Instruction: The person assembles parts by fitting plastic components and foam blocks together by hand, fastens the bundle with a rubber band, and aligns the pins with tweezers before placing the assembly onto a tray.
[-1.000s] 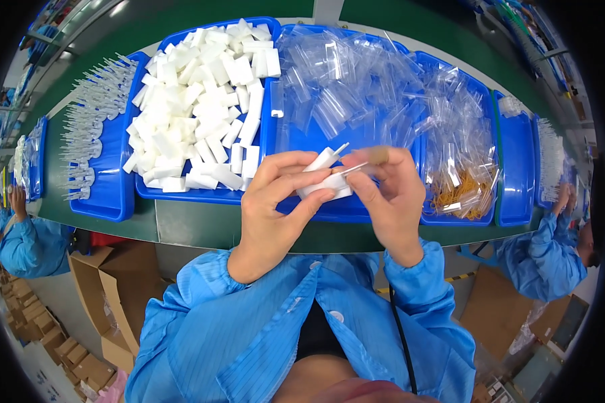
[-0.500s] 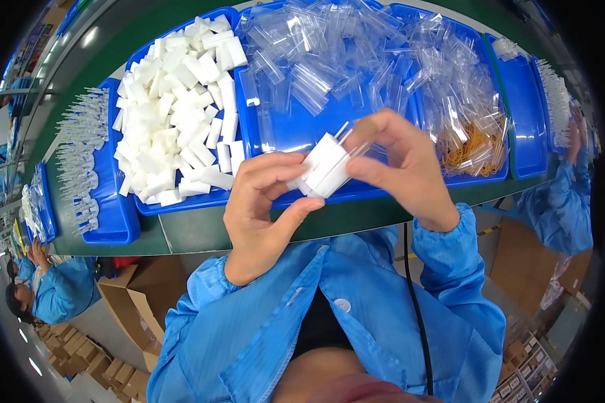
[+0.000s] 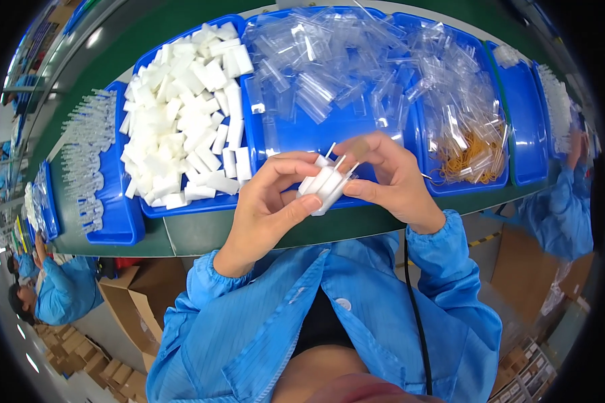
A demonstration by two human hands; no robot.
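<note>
My left hand [image 3: 265, 201] grips a small bundle of white foam blocks [image 3: 323, 185] between thumb and fingers, in front of the middle tray. Several thin pale rods stick out of its upper end. My right hand [image 3: 393, 178] curls around that end, its thumb against the bundle's right side and its forefinger bent over the rods. A brownish patch on the forefinger is blurred. Whether the right fingers also hold something small cannot be made out. Behind the hands, a blue tray [image 3: 302, 138] holds many clear plastic sleeves [image 3: 316, 91].
To the left, a blue tray is heaped with white foam pieces [image 3: 188, 114]; beyond it stand clear, spiky plastic parts [image 3: 87, 154]. Further right are more clear sleeves [image 3: 444, 67] and yellow-brown rubber bands [image 3: 474, 154]. Co-workers in blue [image 3: 67, 289] are at both sides. An open cardboard box [image 3: 138, 295] stands lower left.
The bundle has come slightly down and turned, so its block ends and the rods show more. My right hand has moved down and left, closer to my left hand.
</note>
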